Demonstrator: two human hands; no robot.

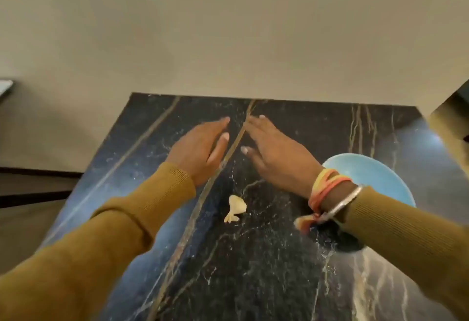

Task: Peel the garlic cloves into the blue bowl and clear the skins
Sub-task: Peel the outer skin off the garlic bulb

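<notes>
**One skin left to sweep**

On the table (pixel 253 282), the bowl (pixel 375 176) sits right, partly behind the wrist. The left hand (pixel 200 150) and right hand (pixel 276 153) hover flat and near together, fingers straight, holding nothing. The skin (pixel 236 206) lies nearer the person: probably papery, light and tearable, best pinched at its twisted tail.

A single view, worn on the person's head, looks forward and steeply down along both outstretched arms. It sits close above the dark marbled surface (pixel 253 270), which runs out of the frame's bottom edge on the near side. Its far edge meets a plain beige wall (pixel 228 29) that fills the upper part. The left hand (pixel 200 148) and right hand (pixel 276 153) sit near mid-frame, towards the far edge.
</notes>
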